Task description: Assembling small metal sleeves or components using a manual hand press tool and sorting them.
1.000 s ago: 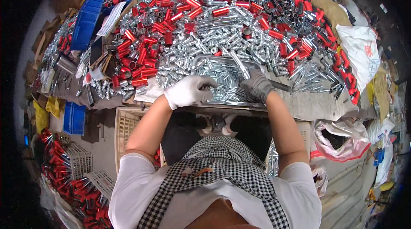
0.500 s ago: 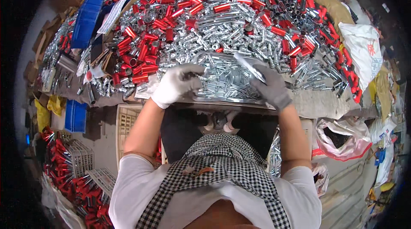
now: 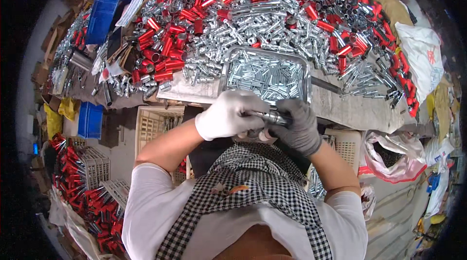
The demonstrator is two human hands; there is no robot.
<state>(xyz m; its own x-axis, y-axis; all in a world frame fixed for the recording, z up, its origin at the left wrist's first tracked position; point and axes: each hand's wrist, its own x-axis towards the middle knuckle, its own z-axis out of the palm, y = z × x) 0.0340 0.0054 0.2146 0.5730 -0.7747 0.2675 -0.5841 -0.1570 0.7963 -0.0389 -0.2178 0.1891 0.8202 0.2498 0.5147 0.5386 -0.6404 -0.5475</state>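
In front of my body, just below the near edge of the tray, both hands meet at a shiny metal tubular part (image 3: 276,117). My left hand (image 3: 234,114), in a pale glove, is closed round its left end. Gloved in grey, my right hand (image 3: 299,126) grips the right end, and the fingers hide much of the part. Right beyond my hands lies a metal tray (image 3: 307,81) holding many short silver pins (image 3: 265,73).
Silver fittings (image 3: 253,29) and red tubes (image 3: 168,46) heap round the tray. A blue bin (image 3: 104,9) stands at the far left, a white sack (image 3: 419,58) at the right. Below the table are plastic crates (image 3: 146,131) and an open sack (image 3: 389,158).
Both hands have come back from over the tray toward my body and closed together on the metal part. The pins in the tray now show fully.
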